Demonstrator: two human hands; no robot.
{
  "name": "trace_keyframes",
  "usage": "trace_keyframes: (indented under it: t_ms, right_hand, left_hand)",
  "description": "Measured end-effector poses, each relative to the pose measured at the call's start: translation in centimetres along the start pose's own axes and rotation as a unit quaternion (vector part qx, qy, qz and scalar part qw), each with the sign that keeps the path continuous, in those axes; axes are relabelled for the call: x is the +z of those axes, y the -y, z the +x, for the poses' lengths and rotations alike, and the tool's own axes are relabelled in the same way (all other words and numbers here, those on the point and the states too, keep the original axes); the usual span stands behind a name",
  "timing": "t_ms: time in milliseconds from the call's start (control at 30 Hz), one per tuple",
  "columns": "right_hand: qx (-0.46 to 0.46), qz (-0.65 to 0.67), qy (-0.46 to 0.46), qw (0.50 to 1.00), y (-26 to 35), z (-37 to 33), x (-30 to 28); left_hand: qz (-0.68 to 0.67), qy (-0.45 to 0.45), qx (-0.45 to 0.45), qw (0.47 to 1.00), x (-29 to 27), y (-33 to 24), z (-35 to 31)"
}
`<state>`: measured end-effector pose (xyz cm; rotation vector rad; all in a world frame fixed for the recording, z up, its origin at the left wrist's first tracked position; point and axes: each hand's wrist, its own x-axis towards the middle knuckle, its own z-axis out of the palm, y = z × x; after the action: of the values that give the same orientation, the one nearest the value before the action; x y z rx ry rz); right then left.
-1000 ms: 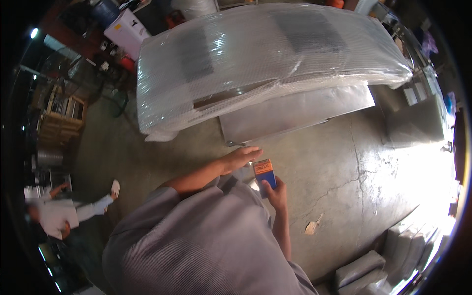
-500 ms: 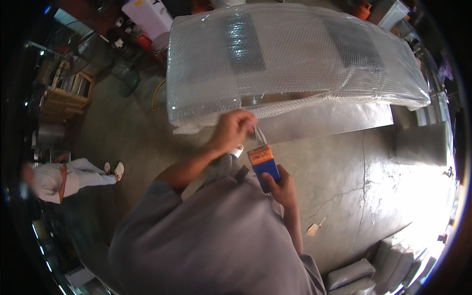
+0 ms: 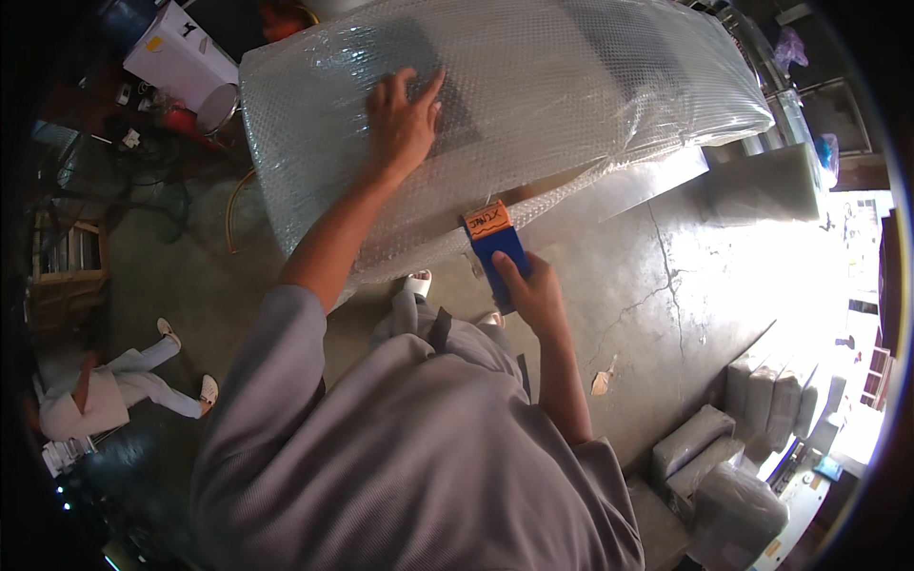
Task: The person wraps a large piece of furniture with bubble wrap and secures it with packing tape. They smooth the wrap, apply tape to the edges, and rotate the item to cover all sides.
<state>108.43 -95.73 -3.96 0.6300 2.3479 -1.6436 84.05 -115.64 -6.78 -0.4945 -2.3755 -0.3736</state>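
Note:
My left hand [image 3: 403, 124] is over the top of a large bubble-wrapped block [image 3: 533, 105], fingers apart; whether it touches the wrap I cannot tell. Low in front of the block's near side, my right hand [image 3: 536, 290] grips a flat blue tape dispenser [image 3: 497, 257] with an orange end, thumb across its face. The dispenser's orange end points up at the loose lower edge of the bubble wrap [image 3: 562, 203], where a gap shows a brownish surface. Darker panels show through the wrap on top.
Another person [image 3: 114, 395] is at the left. Grey wrapped bundles [image 3: 695, 443] lie at the lower right, and a pale block [image 3: 771, 186] stands beyond the wrapped one. A white box [image 3: 181, 57] is at the upper left. A scrap [image 3: 602, 378] lies on the cracked floor.
My left hand has left the clear tape strip at the dispenser and moved up over the wrapped block. The dispenser has risen toward the wrap's edge. The view has shifted, and the other person has stepped.

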Motion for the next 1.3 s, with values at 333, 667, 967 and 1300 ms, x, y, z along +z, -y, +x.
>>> trace_keyframes:
  t_ms: [333, 667, 967, 1300]
  right_hand:
    - [-0.039, -0.003, 0.036, 0.999, -2.7, -1.9, -2.3]
    - [-0.082, -0.009, 0.084, 0.993, -4.0, -1.5, -5.0]
    - [-0.094, -0.028, 0.084, 0.992, -2.7, -1.8, -6.2]
    - [-0.066, -0.037, 0.078, 0.994, -3.3, -1.7, -6.1]
  left_hand:
    - [-0.141, 0.168, 0.015, 0.976, -7.9, -4.6, -8.1]
    - [0.057, -0.002, 0.019, 0.998, -4.3, -11.0, -19.5]
    - [0.034, 0.044, -0.023, 0.998, -4.0, -12.6, -18.6]
    - [-0.025, 0.017, 0.061, 0.998, -3.9, -11.1, -17.0]
